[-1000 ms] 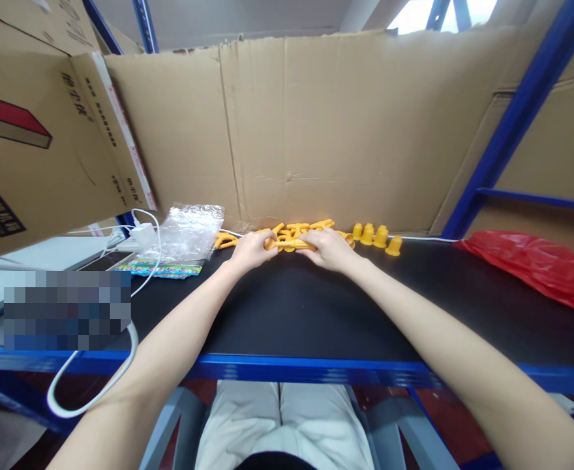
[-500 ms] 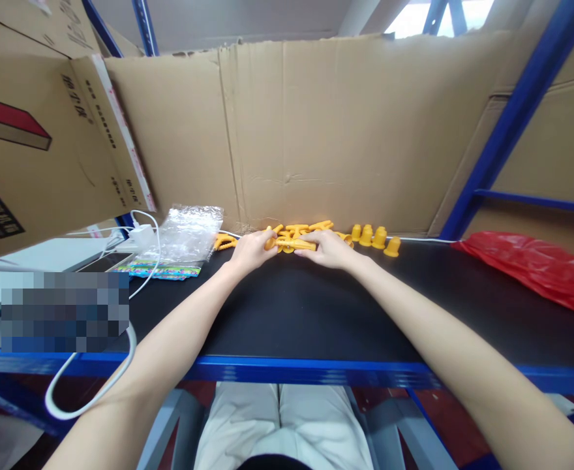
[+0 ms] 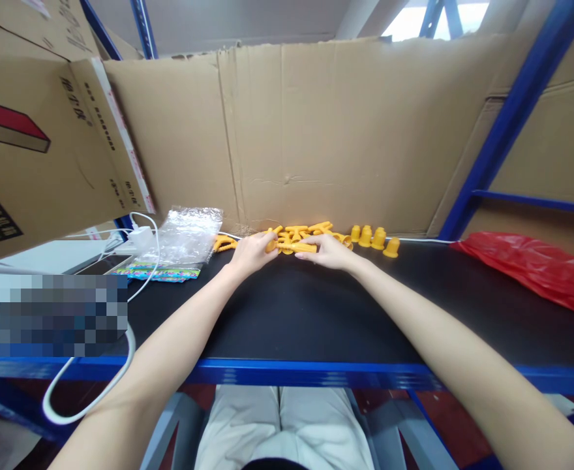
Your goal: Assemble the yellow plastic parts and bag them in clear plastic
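Note:
My left hand (image 3: 252, 254) is closed round the left end of a yellow plastic piece (image 3: 297, 248), low over the back of the black tabletop (image 3: 297, 313). The piece looks like a rod with a rounder part at its left end. At its right end, the fingers of my right hand (image 3: 333, 252) pinch it from the side. Behind both hands lies a pile of yellow plastic parts (image 3: 320, 227), partly hidden. Another yellow branched part (image 3: 224, 243) rests left of my left hand. Several yellow bell-shaped cups (image 3: 377, 237) stand to the right of my right hand.
Clear plastic bags (image 3: 189, 235) lie at the left over colourful packaging (image 3: 169, 271). White cables and a white charger (image 3: 141, 236) are beside them. A red plastic bag (image 3: 536, 267) lies at the right. A cardboard wall (image 3: 336, 137) closes off the back; a blue edge (image 3: 316, 372) runs along the front.
Both hands stay at almost the same place with the yellow piece between them. My right fingers have shifted slightly on its end. The view has moved a little.

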Available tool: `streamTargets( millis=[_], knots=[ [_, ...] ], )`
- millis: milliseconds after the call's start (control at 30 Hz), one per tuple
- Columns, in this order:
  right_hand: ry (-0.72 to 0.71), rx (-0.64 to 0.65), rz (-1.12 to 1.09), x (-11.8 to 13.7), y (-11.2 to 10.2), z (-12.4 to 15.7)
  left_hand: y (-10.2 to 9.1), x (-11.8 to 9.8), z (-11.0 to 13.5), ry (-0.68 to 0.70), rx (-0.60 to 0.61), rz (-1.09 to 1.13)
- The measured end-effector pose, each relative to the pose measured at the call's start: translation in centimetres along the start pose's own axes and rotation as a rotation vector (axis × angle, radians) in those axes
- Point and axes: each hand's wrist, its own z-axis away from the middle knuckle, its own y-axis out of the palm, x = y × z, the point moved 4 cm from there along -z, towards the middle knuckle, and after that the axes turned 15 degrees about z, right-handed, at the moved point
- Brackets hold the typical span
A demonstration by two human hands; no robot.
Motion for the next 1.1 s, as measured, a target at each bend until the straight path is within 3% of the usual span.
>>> streamTargets(
  millis=[400, 800, 933, 1100],
  knots=[
    [-0.029, -0.080, 0.096, -0.4, 0.8, -0.1, 0.1, 2.3, 0.0, -0.119, 0.029, -0.006],
    [-0.056, -0.059, 0.062, -0.3, 1.0, -0.4, 0.0, 3.0, -0.2, -0.089, 0.039, 0.068],
    [-0.037, -0.179, 0.132, -1.4, 0.4, -0.4, -0.7, 3.7, 0.2, -0.078, -0.037, 0.107],
    [0.148, -0.454, 0.277, -5.8, -1.7, 0.1, -1.1, 7.1, 0.8, -0.272, -0.085, -0.005]
  ],
)
